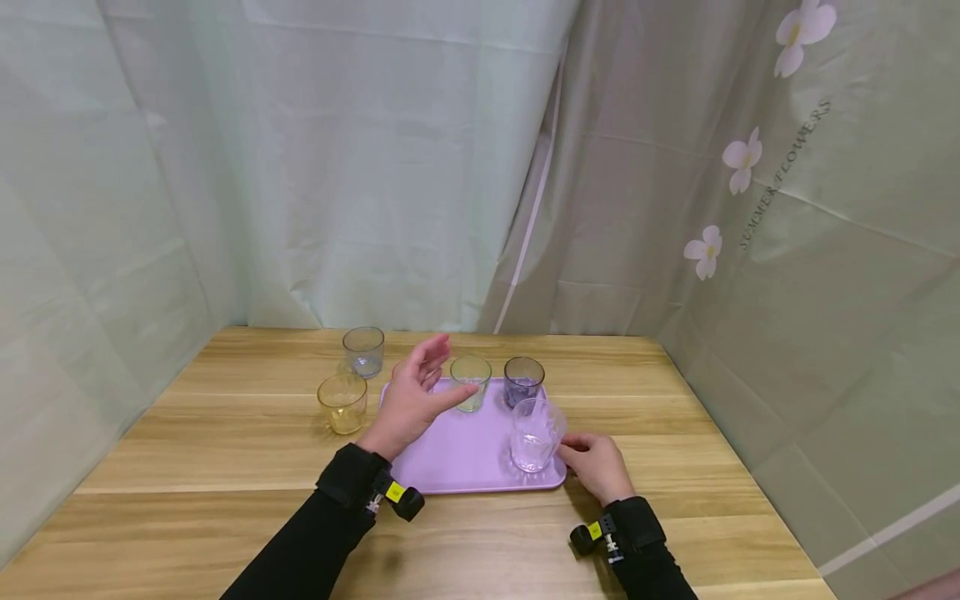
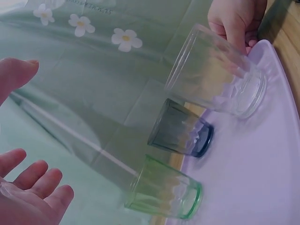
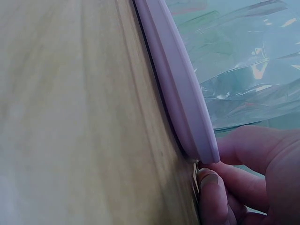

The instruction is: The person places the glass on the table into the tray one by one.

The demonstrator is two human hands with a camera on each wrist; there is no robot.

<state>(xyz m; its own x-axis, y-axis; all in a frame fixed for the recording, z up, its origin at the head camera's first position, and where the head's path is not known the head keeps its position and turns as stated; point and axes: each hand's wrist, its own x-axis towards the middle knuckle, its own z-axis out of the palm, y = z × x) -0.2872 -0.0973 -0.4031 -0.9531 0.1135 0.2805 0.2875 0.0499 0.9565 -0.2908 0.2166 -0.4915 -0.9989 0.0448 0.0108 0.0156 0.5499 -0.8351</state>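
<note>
Tray, lilac, 1 pc.: on worktop, long axis L–R; extends fwd-L from R hand, the nearer, which pinches its near R corner, fingers curled low at edge. Clear glass: on tray, just beside R hand. L hand: raised over tray's L end, wide, thumb well apart from fingers, holding nil.
</note>
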